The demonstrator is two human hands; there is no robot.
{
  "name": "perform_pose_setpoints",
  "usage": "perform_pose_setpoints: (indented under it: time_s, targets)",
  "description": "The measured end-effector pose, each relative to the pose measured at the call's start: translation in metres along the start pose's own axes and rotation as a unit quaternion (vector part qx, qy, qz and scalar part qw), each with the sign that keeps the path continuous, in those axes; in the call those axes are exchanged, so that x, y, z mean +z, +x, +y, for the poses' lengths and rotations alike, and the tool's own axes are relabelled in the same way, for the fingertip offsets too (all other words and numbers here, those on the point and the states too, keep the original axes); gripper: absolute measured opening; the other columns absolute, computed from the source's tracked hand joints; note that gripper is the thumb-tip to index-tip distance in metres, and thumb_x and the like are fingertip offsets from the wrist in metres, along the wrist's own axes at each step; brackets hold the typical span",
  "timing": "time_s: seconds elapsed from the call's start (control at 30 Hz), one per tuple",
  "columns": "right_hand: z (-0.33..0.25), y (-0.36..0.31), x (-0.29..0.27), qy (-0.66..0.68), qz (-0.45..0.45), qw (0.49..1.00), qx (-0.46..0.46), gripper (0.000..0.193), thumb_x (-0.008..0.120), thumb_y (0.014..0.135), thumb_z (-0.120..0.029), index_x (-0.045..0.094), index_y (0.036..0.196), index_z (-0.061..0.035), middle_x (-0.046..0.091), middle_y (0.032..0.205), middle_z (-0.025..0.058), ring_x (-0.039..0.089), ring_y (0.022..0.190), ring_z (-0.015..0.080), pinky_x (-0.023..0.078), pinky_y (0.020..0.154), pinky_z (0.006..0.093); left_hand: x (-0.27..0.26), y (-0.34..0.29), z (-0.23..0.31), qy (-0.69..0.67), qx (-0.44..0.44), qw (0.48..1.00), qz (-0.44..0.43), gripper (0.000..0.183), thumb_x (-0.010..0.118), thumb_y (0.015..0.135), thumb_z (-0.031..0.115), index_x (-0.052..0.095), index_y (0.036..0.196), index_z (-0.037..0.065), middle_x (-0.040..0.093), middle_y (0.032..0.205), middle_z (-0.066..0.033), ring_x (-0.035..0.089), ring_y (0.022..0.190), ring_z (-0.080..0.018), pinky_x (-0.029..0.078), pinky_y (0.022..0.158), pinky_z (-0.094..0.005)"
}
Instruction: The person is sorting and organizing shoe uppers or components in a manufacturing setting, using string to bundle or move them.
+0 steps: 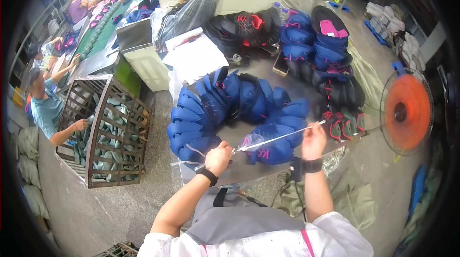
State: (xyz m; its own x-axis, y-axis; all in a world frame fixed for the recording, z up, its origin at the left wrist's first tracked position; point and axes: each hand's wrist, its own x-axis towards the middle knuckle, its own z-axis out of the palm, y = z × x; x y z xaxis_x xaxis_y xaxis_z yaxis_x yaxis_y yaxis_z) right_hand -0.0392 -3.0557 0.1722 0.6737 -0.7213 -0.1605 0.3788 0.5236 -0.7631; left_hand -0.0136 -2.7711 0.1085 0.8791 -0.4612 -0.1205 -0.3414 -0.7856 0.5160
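A white cord [282, 136] is stretched taut between my two hands, rising toward the right. My left hand [219, 158] is closed on its lower end, at the front edge of the table. The fingers of my right hand [314, 140] pinch the upper end. Just beyond my hands, nested blue shoe uppers [189, 130] with pink details form a curved row on the dark table [235, 173]. Its near-right end lies under the cord, beside a piece of clear plastic. Another pale strand [194, 151] lies by my left hand.
Stacked blue and black uppers [299, 36] stand at the back right, near a phone [281, 64]. Paper with a pen [196, 55] lies at the back left. An orange fan [406, 112] stands right; a slatted crate [91, 180] and a co-worker [47, 106] are left.
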Motion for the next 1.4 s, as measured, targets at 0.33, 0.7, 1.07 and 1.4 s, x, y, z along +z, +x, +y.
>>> perform_pose_setpoints:
  time_s: [0.33,0.7,1.07,1.4]
  targets:
    - [-0.032,-0.053,0.024,-0.201,-0.581,0.668,0.419,0.044,0.043,0.091,-0.034,0.046,0.118,0.0001,0.064,0.076,0.0124,0.058,0.046,0.0153,0.045,0.041,0.0214,-0.011,-0.002,0.008,-0.067,-0.033,0.996,-0.053,0.024,0.059,0.077,0.03,0.063,0.087,0.008,0.061,0.086,-0.0082,0.06,0.078,-0.0289,0.048,0.066,-0.0373]
    - [0.082,-0.064,0.022,-0.773,-0.468,0.423,-0.068,0.018,0.054,0.069,-0.019,0.065,0.08,-0.0107,0.063,0.074,0.0161,0.063,0.07,0.0309,0.049,0.063,0.0405,-0.031,-0.036,-0.019,-0.082,0.291,0.942,-0.148,0.017,0.063,0.072,0.022,0.062,0.081,0.008,0.054,0.101,-0.0051,0.054,0.094,-0.0239,0.048,0.073,-0.0339]
    - [0.001,0.019,-0.064,-0.738,-0.519,0.259,-0.345,0.012,0.058,0.075,-0.025,0.063,0.08,-0.0155,0.06,0.072,0.0073,0.058,0.076,0.0214,0.042,0.068,0.0371,-0.014,-0.04,-0.003,-0.068,0.244,0.964,-0.075,0.013,0.065,0.065,0.016,0.063,0.077,0.011,0.05,0.11,-0.007,0.048,0.098,-0.0253,0.049,0.074,-0.0337]
    - [0.033,-0.025,-0.054,-0.7,-0.324,0.576,-0.272,0.062,0.067,0.066,-0.006,0.042,0.122,-0.0118,0.043,0.106,0.01,0.056,0.079,0.0273,0.047,0.065,0.0392,0.043,-0.064,0.065,-0.067,0.233,0.968,-0.061,0.016,0.061,0.071,0.016,0.058,0.084,0.008,0.054,0.096,-0.0029,0.05,0.09,-0.0239,0.047,0.071,-0.0334]
